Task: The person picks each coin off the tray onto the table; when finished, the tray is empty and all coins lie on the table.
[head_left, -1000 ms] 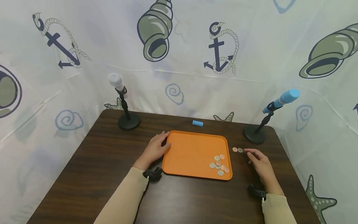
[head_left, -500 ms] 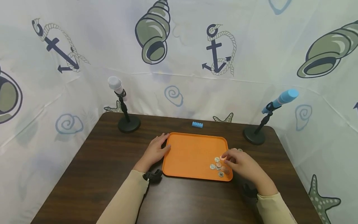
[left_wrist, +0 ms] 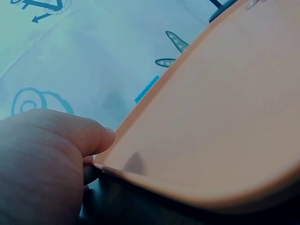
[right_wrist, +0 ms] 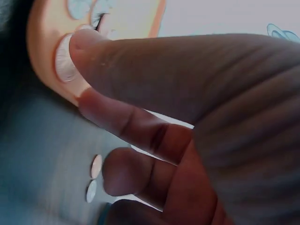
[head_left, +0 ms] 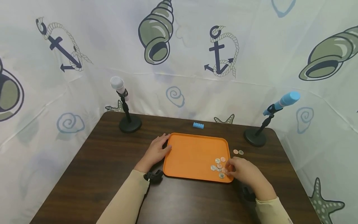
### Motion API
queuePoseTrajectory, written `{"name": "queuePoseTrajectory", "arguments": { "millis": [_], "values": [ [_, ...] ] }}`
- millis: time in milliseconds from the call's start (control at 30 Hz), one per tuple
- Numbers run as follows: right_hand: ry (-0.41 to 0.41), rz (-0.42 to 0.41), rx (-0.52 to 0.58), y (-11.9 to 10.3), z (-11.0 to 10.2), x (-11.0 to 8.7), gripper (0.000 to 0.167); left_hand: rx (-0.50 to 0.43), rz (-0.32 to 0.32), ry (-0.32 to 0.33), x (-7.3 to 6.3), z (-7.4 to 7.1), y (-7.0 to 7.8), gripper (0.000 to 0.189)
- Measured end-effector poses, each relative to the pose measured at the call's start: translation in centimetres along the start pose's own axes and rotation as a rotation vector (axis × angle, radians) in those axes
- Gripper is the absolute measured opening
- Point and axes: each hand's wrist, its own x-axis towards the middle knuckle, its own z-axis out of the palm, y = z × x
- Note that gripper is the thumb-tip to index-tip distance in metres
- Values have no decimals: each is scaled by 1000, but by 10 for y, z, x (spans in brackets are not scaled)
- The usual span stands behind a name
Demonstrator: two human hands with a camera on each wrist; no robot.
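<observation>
An orange tray lies on the dark wood table, with several copper and silver coins near its right end. My left hand holds the tray's left side, thumb over the rim and fingers by the far corner. Over the right rim is my right hand, its fingertips down among the coins. In the right wrist view the thumb overlaps a silver coin lying in the tray, and the index fingertip is apart from it at the rim. A copper coin and a silver coin lie side by side right of the tray.
A blue toy brick lies behind the tray. At the back left a white microphone stands on a black stand, and at the back right a blue microphone on another. A sea-patterned cloth hangs behind the table.
My right hand has moved left from the coins beside the tray to over the tray, then slightly nearer along its right edge. The left hand has stayed at the tray's left side.
</observation>
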Motion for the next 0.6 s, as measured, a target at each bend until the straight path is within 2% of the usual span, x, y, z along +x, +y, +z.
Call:
{"name": "queuePoseTrajectory", "arguments": {
  "millis": [300,600],
  "values": [
    [21,31,21,6,16,0,16,30,-5,2,-3,1,2,66],
    [68,10,45,9,13,-2,22,17,7,22,-2,3,1,66]
  ]
}}
